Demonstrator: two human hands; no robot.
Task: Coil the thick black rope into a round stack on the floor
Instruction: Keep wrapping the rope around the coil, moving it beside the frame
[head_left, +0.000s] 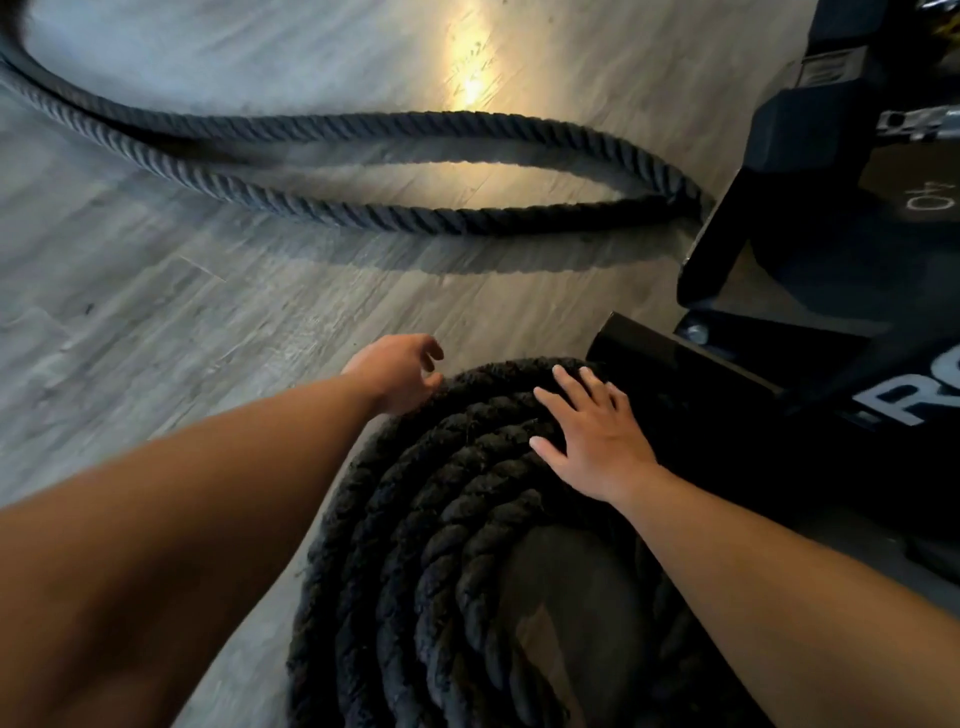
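Note:
A round coil of thick black rope (441, 519) lies on the grey floor in front of me, several turns wide. My right hand (592, 436) rests flat on the coil's far side, fingers spread. My left hand (400, 379) hovers at the coil's far left edge, fingers loosely curled and holding nothing. Two loose lengths of the same rope (322, 171) run across the floor farther away, meeting in a bend near the black frame on the right.
A black metal gym frame (810, 291) with white lettering stands at the right, its base bar (675, 358) touching the coil's far right side. Grey wood-look flooring (156, 312) stretches to the left and ahead, with a bright light patch at the top.

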